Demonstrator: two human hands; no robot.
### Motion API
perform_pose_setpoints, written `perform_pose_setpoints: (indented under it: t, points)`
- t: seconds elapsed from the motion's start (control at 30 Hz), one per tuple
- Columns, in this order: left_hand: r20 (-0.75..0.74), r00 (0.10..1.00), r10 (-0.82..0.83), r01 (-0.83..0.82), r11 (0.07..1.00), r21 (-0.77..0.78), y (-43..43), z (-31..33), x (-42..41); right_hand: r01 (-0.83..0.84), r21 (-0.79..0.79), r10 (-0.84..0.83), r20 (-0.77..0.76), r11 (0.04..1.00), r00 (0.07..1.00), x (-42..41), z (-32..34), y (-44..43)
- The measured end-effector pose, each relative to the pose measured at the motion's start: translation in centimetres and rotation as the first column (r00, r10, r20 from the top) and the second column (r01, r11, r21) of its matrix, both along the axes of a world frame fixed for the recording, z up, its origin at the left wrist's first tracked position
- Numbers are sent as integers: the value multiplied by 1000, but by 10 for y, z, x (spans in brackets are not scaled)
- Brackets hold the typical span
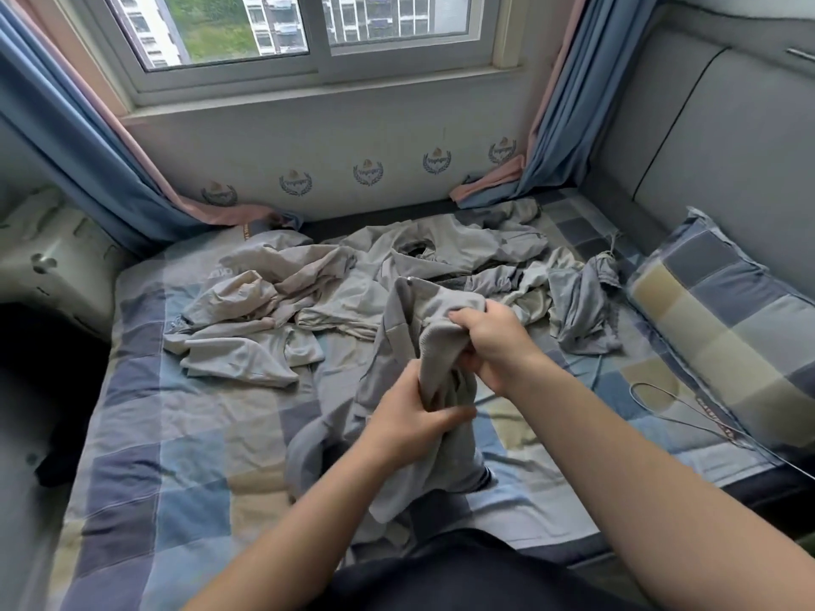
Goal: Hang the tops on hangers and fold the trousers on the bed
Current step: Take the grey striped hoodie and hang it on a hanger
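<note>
A grey garment (397, 328) with a metal snap at its upper corner hangs bunched above the bed (185, 434). My left hand (410, 416) grips it low down, and my right hand (494, 341) clutches its upper edge just above. Its lower part trails onto the checked sheet. Behind it lies a heap of several crumpled clothes: beige pieces (264, 302) at the left, a grey top (450, 249) with its neck opening up in the middle, and a blue-grey piece (582, 302) at the right. A thin wire hanger (670, 403) lies on the bed at the right.
A checked pillow (723, 319) leans against the padded headboard (727, 138) on the right. Blue and pink curtains (88, 156) hang at both sides of the window (308, 37), their ends resting on the bed. A dark gap (44, 381) runs along the bed's left side.
</note>
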State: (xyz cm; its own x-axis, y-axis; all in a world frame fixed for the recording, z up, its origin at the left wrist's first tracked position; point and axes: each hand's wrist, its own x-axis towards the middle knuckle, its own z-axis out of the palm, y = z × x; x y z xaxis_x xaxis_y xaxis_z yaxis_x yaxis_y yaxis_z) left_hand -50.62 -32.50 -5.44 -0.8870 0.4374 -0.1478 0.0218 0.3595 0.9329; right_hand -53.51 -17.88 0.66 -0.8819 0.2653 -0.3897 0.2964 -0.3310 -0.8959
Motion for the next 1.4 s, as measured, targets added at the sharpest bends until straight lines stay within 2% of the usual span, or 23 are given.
perform_pose_setpoints:
  t: [0.1,0.23,0.3,0.4,0.5,0.57,0.67,0.8,0.87,0.97,1.03,1.1,1.17,1.23,1.3,1.33,1.4]
  points:
    - [-147,969,199,-201,980,3,-6,-4,-8,-4,-99,-1,-42,995,999,-2,12,-3]
    - [6,933,359,-350,906,237,-23,7,-26,-133,-127,122,-88,983,989,7,7,10]
    - [126,913,388,-408,855,320,-26,18,-31,-188,0,188,-53,982,981,19,-9,18]
    - [347,855,386,-507,766,396,-21,30,-32,-330,215,336,11,919,942,48,-44,20]
    - [398,846,356,-513,747,423,-12,40,-30,-523,313,511,126,793,850,74,-82,11]
    - [406,845,347,-515,734,444,-10,46,-29,-593,375,560,206,713,803,82,-103,3]
    - [406,843,354,-524,714,465,-14,55,-33,-520,483,467,235,705,852,77,-119,1]
    - [358,834,420,-550,678,487,-33,62,-46,-404,604,387,166,687,907,63,-110,13]
    - [216,868,447,-496,755,429,-46,65,-55,-338,605,359,90,721,929,57,-92,19]
    - [-20,928,372,-363,916,171,-52,65,-60,-257,513,311,-19,819,950,44,-54,18]
    - [-177,918,356,-352,934,53,-44,62,-45,-203,434,259,-75,878,963,34,-29,14]
    - [-325,881,344,-336,938,83,-29,53,-19,-144,360,199,-121,922,973,27,-9,12]
    - [-291,918,269,-261,963,68,-16,37,4,-101,309,156,-158,946,975,21,7,11]
    - [-70,987,141,-140,990,23,-6,20,20,-90,256,141,-191,963,971,18,21,10]
    - [89,995,44,-35,994,-99,-2,3,29,-88,181,127,-217,980,968,15,32,9]
    - [99,995,23,-6,986,-166,-1,-3,31,-81,152,115,-228,985,967,14,37,9]
    - [45,998,42,-32,982,-187,0,-13,30,-62,124,91,-240,990,966,15,42,9]
